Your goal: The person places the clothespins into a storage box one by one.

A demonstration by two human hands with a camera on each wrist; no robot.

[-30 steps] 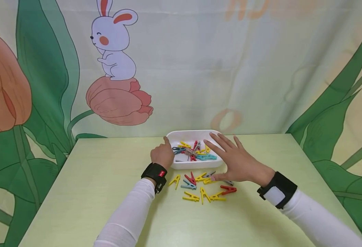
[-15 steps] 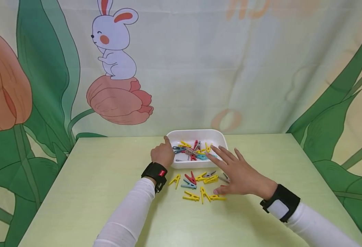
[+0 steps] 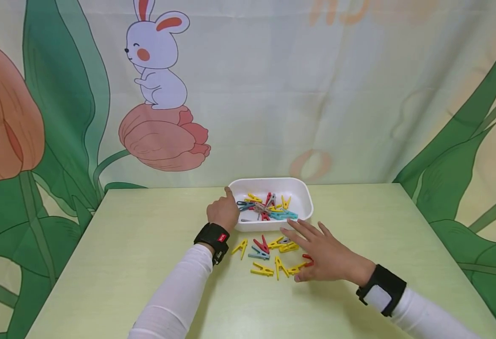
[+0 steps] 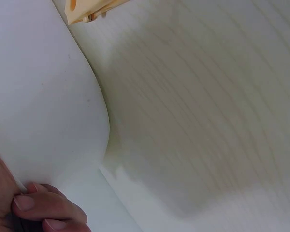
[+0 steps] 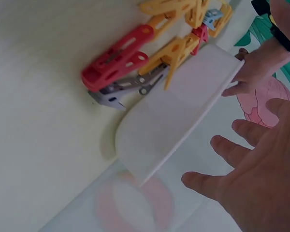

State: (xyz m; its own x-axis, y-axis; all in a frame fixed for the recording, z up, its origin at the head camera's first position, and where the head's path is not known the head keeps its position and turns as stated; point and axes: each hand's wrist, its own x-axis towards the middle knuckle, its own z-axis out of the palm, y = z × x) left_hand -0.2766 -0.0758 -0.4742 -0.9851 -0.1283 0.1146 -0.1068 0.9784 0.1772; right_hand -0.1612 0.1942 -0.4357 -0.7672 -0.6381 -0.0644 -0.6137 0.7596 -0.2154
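Note:
A white plastic basin (image 3: 303,202) stands on the table holding several clothespins in yellow, red, grey and blue. My left hand (image 3: 223,213) grips its left rim; curled fingers (image 4: 53,208) show over that rim in the left wrist view. In front of the basin lies a loose group of clothespins, among them a yellow clothespin (image 3: 262,270), a light blue clothespin (image 3: 259,254) and a red clothespin (image 5: 116,58). My right hand (image 3: 326,254) hovers with spread fingers at the right side of this group, holding nothing. It partly covers the red clothespin and hides a grey one in the head view.
The pale wooden table (image 3: 146,245) reaches back to a printed curtain (image 3: 248,94) with a rabbit and tulips. The basin stands near the table's far edge.
My right hand has drawn back from over the basin, moving toward me and down to the right side of the loose clothespins. The left hand and basin have stayed put.

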